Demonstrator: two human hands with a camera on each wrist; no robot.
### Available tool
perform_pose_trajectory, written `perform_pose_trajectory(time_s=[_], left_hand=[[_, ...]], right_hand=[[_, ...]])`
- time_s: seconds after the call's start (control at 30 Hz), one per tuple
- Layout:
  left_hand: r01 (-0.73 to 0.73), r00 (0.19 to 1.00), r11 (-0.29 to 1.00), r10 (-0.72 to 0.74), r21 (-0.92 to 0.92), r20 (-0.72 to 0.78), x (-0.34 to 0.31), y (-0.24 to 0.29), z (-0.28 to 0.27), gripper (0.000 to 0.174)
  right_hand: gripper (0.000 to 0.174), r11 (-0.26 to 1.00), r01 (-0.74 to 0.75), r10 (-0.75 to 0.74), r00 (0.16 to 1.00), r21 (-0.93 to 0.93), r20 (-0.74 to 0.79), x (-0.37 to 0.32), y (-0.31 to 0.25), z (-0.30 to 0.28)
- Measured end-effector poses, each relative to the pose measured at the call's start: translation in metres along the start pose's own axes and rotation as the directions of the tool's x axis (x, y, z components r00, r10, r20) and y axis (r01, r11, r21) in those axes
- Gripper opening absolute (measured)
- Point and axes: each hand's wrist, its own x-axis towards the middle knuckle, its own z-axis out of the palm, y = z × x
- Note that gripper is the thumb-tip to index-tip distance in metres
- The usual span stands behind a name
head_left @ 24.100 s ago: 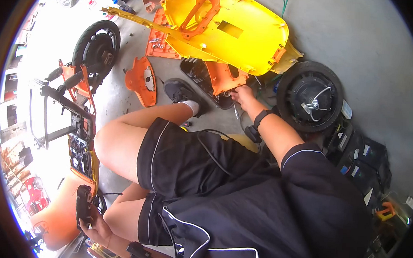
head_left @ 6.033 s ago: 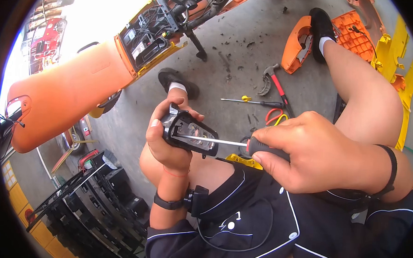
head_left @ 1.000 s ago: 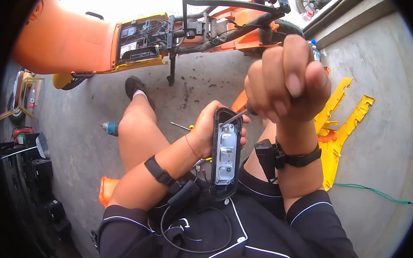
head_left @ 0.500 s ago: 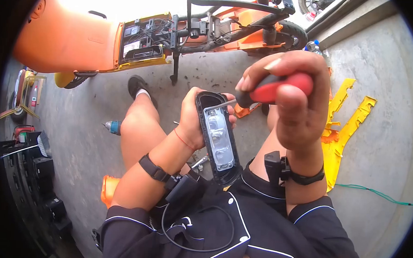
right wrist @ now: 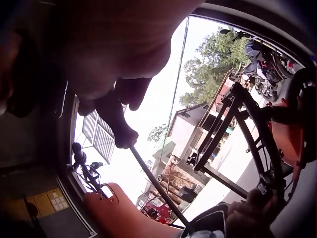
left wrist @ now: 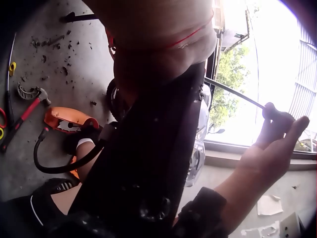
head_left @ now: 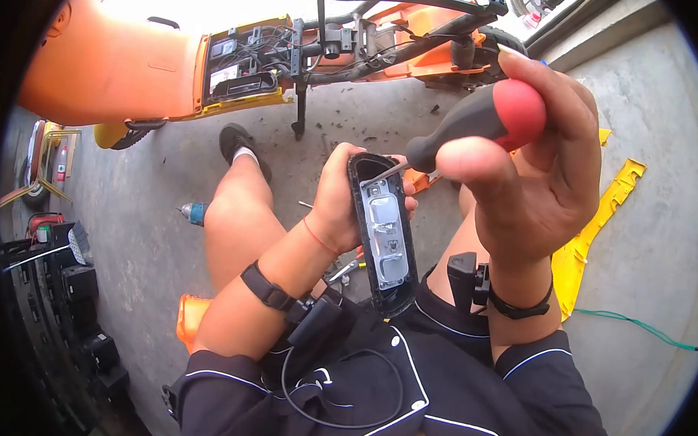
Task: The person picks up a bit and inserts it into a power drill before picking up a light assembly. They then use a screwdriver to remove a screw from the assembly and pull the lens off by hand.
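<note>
My left hand (head_left: 340, 198) grips a long black lamp housing (head_left: 405, 288) around its upper part, fingertips showing at its far side. Inside the housing lies a clear and silver lens strip (head_left: 388, 240). My right hand (head_left: 553, 162) holds a screwdriver by its red and black handle (head_left: 480, 118), between thumb and fingers. The screwdriver's shaft (head_left: 389, 171) reaches into the upper end of the housing; whether the tip sits on a screw I cannot tell. The right wrist view shows the shaft (right wrist: 158, 183) running down to the housing's rim (right wrist: 208, 216).
An orange vehicle body (head_left: 128, 64) with its black frame (head_left: 396, 63) stands across the top. A drill (head_left: 194, 213) lies on the floor at the left, a yellow panel (head_left: 601, 231) at the right. The left wrist view shows a hammer (left wrist: 29, 111) on the floor.
The lamp housing has tilted from nearly upright in view, and my left hand has moved slightly with it. My right hand has turned and shifted right, showing more of the screwdriver's handle.
</note>
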Motion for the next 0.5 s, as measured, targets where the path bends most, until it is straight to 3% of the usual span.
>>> perform_pose_trajectory(time_s=[0.07, 0.1, 0.2, 0.23, 0.27, 0.33, 0.37, 0.47, 0.5], left_hand=[[0.042, 0.999, 0.997, -0.044, -0.059, -0.027, 0.001, 0.001, 0.002, 0.053], [0.073, 0.997, 0.990, -0.073, -0.119, 0.003, 0.000, 0.001, -0.002, 0.055], [0.106, 0.989, 0.993, -0.111, -0.048, -0.100, -0.003, -0.001, 0.004, 0.058], [0.053, 0.994, 0.999, -0.053, -0.007, -0.091, -0.001, -0.004, 0.005, 0.059], [-0.002, 0.997, 0.999, 0.004, 0.032, -0.081, 0.001, -0.007, 0.006, 0.060], [0.018, 0.994, 0.999, -0.023, -0.042, -0.103, 0.003, -0.007, 0.007, 0.060], [0.031, 0.993, 0.997, -0.038, -0.067, -0.116, 0.002, -0.007, 0.007, 0.060], [-0.014, 0.995, 0.998, 0.009, -0.056, -0.098, 0.003, -0.011, 0.004, 0.059], [-0.033, 0.996, 0.998, 0.029, -0.047, -0.089, 0.004, -0.014, 0.002, 0.059]], right_hand=[[0.059, 0.991, -0.116, 0.116, 0.993, 0.068, 0.010, 0.002, -0.013, 0.004], [0.057, 0.942, -0.215, 0.219, 0.976, 0.257, 0.015, 0.000, -0.013, 0.007], [0.051, 0.824, -0.207, 0.243, 0.970, 0.528, 0.001, -0.002, -0.004, 0.015], [0.052, 0.849, -0.113, 0.068, 0.992, 0.515, 0.105, -0.001, 0.001, 0.010], [0.053, 0.859, -0.085, 0.010, 0.989, 0.504, 0.149, -0.002, 0.002, 0.008], [0.055, 0.871, -0.024, -0.106, 0.966, 0.490, 0.235, -0.004, 0.005, 0.006], [0.056, 0.891, -0.035, -0.033, 0.989, 0.452, 0.142, -0.006, 0.004, 0.011], [0.059, 0.949, 0.053, -0.072, 0.996, 0.311, 0.048, -0.003, 0.002, 0.006], [0.059, 0.961, -0.025, 0.003, 0.997, 0.275, 0.079, -0.005, -0.004, 0.004]])
